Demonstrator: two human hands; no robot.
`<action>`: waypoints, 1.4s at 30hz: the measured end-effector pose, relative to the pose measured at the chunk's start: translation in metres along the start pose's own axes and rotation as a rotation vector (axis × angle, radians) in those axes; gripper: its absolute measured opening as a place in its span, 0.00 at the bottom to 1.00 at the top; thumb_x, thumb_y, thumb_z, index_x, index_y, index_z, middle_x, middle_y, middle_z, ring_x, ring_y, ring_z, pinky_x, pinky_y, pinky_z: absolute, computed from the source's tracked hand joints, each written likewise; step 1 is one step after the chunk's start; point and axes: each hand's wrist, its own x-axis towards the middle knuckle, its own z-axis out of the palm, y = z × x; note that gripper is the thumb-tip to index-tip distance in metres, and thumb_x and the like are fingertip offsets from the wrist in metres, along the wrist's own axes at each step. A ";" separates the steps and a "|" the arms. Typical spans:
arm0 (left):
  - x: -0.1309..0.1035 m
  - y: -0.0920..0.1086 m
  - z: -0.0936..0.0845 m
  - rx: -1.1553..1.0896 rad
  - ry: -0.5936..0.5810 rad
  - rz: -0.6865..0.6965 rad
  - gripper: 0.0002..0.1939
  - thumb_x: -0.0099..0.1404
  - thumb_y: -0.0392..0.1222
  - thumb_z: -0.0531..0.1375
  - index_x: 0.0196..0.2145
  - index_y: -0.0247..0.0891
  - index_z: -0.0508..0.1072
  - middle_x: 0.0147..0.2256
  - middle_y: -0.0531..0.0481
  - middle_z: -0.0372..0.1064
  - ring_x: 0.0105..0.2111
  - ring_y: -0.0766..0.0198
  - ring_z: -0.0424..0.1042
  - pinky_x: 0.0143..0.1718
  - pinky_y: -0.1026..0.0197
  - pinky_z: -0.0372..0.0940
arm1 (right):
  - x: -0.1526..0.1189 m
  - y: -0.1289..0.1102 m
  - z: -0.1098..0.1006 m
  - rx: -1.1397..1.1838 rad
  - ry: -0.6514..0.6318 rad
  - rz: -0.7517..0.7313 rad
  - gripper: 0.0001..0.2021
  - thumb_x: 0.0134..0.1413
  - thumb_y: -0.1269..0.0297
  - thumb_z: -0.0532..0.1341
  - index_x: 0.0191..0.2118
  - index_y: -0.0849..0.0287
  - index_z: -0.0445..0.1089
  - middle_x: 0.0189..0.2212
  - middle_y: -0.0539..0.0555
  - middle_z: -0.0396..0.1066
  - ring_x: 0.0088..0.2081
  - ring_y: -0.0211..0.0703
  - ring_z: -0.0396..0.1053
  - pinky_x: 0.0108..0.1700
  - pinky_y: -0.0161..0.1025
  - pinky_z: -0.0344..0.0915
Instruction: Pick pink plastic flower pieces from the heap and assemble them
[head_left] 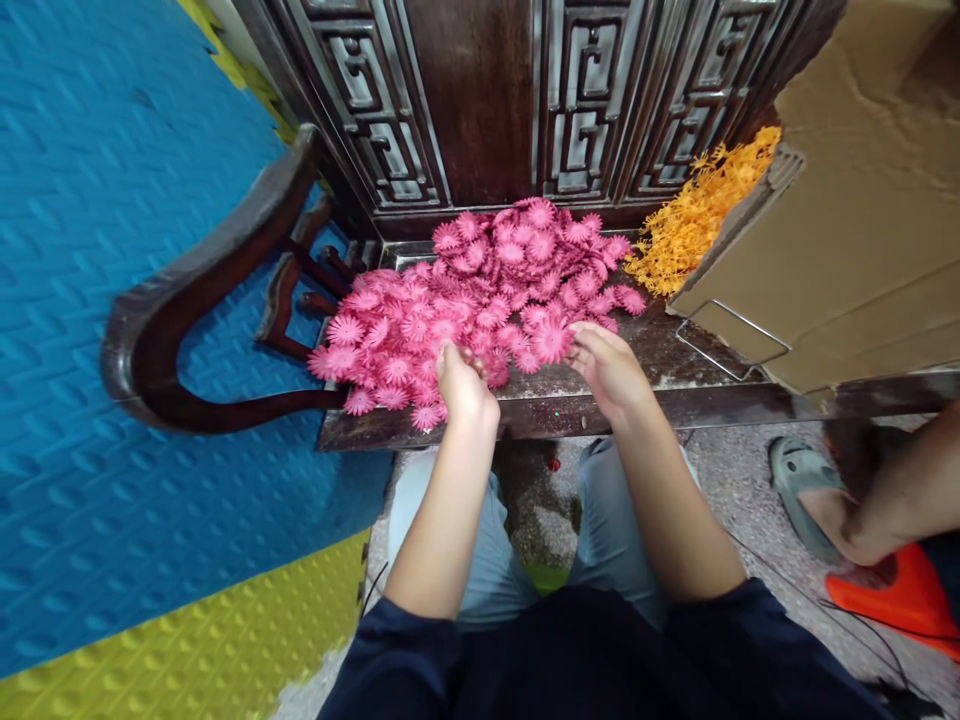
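Note:
A heap of pink artificial flower heads (pixel 405 330) covers the seat of a dark wooden bench (pixel 675 350) in front of me. My right hand (pixel 606 372) is at the heap's front right edge, thumb and fingers pinched on the rim of one pink flower (pixel 552 340). Over the front middle of the heap is my left hand (pixel 465 382), thumb up and fingers curled in. Its fingertips are partly hidden among the pink petals, so what they hold cannot be made out.
An orange-yellow pile of small artificial pieces (pixel 682 225) lies beside a cardboard box (pixel 847 220) on the right. A bent metal wire (pixel 731 340) rests against the box. The curved armrest (pixel 217 270) bounds the left. Another person's clog-wearing foot (pixel 810 490) is at lower right.

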 end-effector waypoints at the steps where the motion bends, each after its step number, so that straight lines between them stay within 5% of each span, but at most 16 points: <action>1: -0.002 -0.003 0.000 0.014 -0.014 0.032 0.09 0.64 0.41 0.55 0.28 0.38 0.60 0.23 0.59 0.54 0.18 0.74 0.51 0.23 0.67 0.48 | -0.001 0.002 0.001 -0.010 -0.018 0.001 0.07 0.35 0.64 0.65 0.26 0.57 0.70 0.19 0.43 0.64 0.24 0.31 0.60 0.33 0.33 0.59; 3: -0.010 -0.008 0.001 0.082 -0.112 0.143 0.04 0.60 0.39 0.59 0.30 0.38 0.65 0.24 0.58 0.59 0.20 0.74 0.55 0.25 0.67 0.51 | -0.002 0.004 0.003 -0.027 -0.037 -0.005 0.08 0.34 0.63 0.66 0.25 0.57 0.70 0.19 0.43 0.64 0.24 0.31 0.59 0.32 0.33 0.58; 7: -0.028 -0.016 0.002 0.407 -0.552 0.378 0.03 0.55 0.39 0.63 0.29 0.37 0.74 0.27 0.53 0.69 0.27 0.69 0.64 0.31 0.65 0.59 | -0.002 0.006 0.004 -0.058 -0.066 -0.040 0.09 0.34 0.62 0.68 0.25 0.58 0.71 0.20 0.44 0.66 0.26 0.32 0.61 0.32 0.32 0.57; 9: -0.034 -0.018 0.002 0.529 -0.652 0.447 0.04 0.56 0.40 0.63 0.28 0.37 0.75 0.28 0.51 0.71 0.29 0.68 0.66 0.33 0.64 0.60 | -0.002 0.005 0.003 -0.072 -0.091 -0.065 0.09 0.34 0.62 0.68 0.25 0.58 0.72 0.21 0.45 0.67 0.26 0.32 0.61 0.33 0.33 0.58; 13: -0.034 -0.020 0.000 0.554 -0.629 0.483 0.05 0.58 0.40 0.62 0.30 0.37 0.77 0.29 0.51 0.73 0.29 0.68 0.68 0.34 0.64 0.61 | -0.003 0.004 0.003 -0.085 -0.135 -0.076 0.09 0.34 0.61 0.69 0.25 0.58 0.73 0.21 0.44 0.67 0.26 0.32 0.61 0.33 0.33 0.59; 24: -0.028 -0.016 0.002 0.399 -0.607 0.265 0.07 0.48 0.41 0.69 0.26 0.37 0.78 0.24 0.53 0.72 0.25 0.69 0.65 0.32 0.64 0.61 | -0.006 0.002 0.000 -0.113 -0.190 -0.091 0.08 0.36 0.62 0.70 0.26 0.57 0.76 0.24 0.47 0.72 0.29 0.34 0.66 0.38 0.36 0.62; 42: -0.028 -0.018 -0.002 0.522 -0.686 0.489 0.08 0.58 0.44 0.63 0.28 0.37 0.76 0.24 0.52 0.67 0.26 0.68 0.63 0.32 0.64 0.59 | -0.006 -0.001 0.001 -0.153 -0.248 -0.130 0.07 0.37 0.61 0.69 0.25 0.57 0.76 0.23 0.47 0.72 0.30 0.35 0.66 0.39 0.36 0.63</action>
